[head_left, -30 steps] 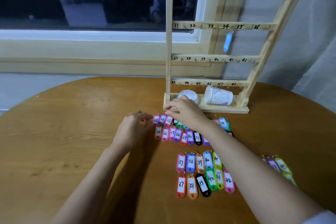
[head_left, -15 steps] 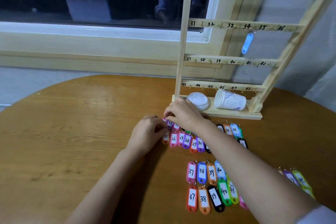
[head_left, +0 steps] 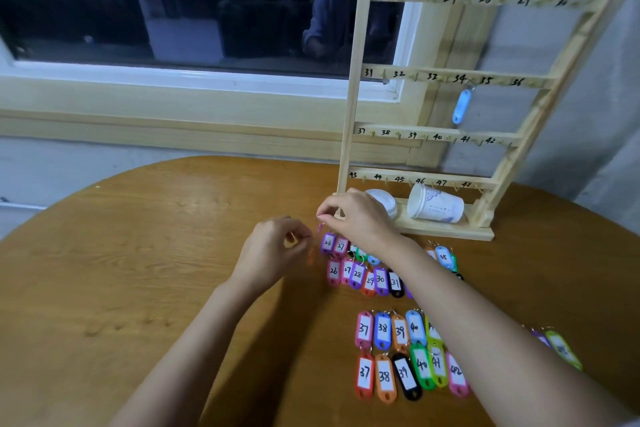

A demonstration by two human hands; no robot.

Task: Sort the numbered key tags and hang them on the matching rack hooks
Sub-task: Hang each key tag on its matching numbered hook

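While the right hand (head_left: 360, 218) hovers just before the rack's base, its grip is closed: forefinger and thumb pinch together at a small pinkish ring (head_left: 320, 228), though the tag it belongs to is too blurred to make out. The left hand (head_left: 273, 250) sits just beside it with curled fingers. An orange smear lies at its fingertips, and I cannot tell whether that grip holds anything.

The key tags (head_left: 382, 333) are glossy plastic lozenges with white paper labels and thin wire rings. They lie in rows on the round, wood-grained counter (head_left: 138, 253). Those numbered 26 to 31 are right under the hands, while two tidy rows of 37 to 42 lie toward the near edge. A few more lie toward the right edge, past the right forearm.

At the far edge stands the rack (head_left: 349, 97), a pale ladder of square wooden bars with small pegs and handwritten numbers 25 to 48. One light-blue tag (head_left: 461, 106) hangs from the second bar, near 34 and 35. On the rack's base a white paper cup (head_left: 436, 208) lies on its side beside a white domed lid (head_left: 382, 199).
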